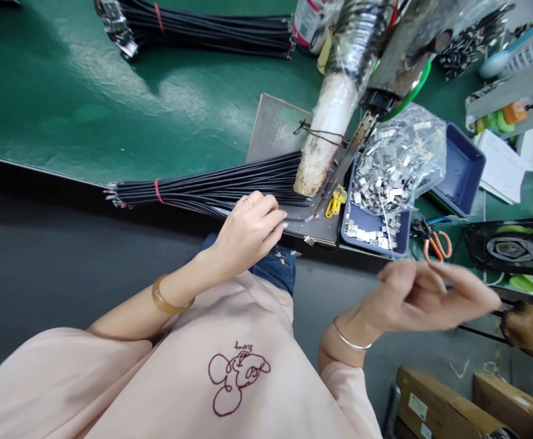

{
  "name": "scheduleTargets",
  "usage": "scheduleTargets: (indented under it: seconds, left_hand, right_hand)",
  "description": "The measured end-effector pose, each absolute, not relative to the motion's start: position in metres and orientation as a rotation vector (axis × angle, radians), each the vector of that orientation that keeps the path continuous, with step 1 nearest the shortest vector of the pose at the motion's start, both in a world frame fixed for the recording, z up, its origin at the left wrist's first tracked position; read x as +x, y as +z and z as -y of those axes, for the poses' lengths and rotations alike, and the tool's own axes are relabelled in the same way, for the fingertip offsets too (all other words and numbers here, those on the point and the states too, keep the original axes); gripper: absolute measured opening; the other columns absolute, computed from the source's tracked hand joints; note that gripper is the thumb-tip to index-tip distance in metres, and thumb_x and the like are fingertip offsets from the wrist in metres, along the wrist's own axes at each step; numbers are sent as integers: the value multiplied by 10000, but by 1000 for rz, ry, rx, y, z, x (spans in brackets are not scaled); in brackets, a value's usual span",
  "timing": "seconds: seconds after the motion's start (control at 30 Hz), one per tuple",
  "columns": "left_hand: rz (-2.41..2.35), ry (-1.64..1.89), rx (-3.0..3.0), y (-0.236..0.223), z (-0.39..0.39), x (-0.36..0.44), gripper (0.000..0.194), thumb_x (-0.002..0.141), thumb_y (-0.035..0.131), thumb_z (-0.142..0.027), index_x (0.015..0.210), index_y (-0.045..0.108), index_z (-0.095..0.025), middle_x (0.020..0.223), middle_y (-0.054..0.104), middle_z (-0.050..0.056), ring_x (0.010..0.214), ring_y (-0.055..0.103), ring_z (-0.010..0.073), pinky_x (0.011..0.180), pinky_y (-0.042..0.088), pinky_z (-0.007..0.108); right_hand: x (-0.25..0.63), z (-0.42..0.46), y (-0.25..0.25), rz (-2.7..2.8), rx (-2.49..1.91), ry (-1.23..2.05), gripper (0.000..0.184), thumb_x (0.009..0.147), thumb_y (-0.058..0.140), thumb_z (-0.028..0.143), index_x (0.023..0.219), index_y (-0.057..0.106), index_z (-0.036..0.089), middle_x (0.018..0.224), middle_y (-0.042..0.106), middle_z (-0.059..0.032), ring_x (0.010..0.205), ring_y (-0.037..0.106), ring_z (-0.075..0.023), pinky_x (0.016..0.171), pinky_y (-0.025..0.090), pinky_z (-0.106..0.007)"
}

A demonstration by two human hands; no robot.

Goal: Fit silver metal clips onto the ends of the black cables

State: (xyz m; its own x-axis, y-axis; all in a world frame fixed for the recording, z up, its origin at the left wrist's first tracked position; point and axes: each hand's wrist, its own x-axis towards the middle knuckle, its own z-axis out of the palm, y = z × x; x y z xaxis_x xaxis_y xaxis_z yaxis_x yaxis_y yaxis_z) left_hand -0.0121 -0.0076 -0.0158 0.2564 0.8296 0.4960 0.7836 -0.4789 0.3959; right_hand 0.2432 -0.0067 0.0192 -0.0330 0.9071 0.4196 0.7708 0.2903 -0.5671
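My left hand [252, 231] is at the table's front edge, fingers curled and pressed together over a black cable [216, 210] from the bundle. The held part is hidden under the fingers. The bundle of black cables [193, 186], tied with a red band, lies along the edge with stripped coloured wire ends on its left. My right hand [431, 296] hangs in front of the table, below the orange-handled cutters [438, 245]. It is slightly blurred, fingers apart and bent, with nothing visible in it. A soldering iron [346, 161] points down at the grey board [271, 131].
A blue tray [399, 244] holds metal USB connectors [367, 235] and a plastic bag of more. Yellow clips [335, 202] lie beside it. Another cable bundle [221, 30] is at the back. A thick taped white rod [324, 134] overhangs the board. A small fan [513, 247] stands right.
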Motion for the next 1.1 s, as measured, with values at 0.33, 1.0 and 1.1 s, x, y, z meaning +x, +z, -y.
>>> scheduleTargets:
  seconds: [0.33,1.0,1.1]
  left_hand:
    - [-1390,1175,2414,-20,28,-23,211,959,545,-130,786,666,-140,772,672,58,738,545,178,717,493,321]
    - [-1426,1262,2459,-20,-9,-13,214,979,502,-151,868,686,-147,868,714,86,818,590,209,767,466,357]
    - [-1313,1323,2463,-13,-6,-9,165,953,533,-147,909,692,-143,802,704,68,752,601,180,721,484,314]
  right_hand:
    - [264,-67,6,1893,-1872,-192,116,913,540,308,841,562,219,792,660,-58,719,630,-223,717,480,-362]
    - [238,-20,23,1581,-1519,195,147,830,701,230,734,591,226,794,708,-33,692,645,-161,593,498,-294]
    - [210,-1,27,1522,-1407,404,160,844,725,241,761,588,227,816,703,-2,579,622,-122,510,509,-275]
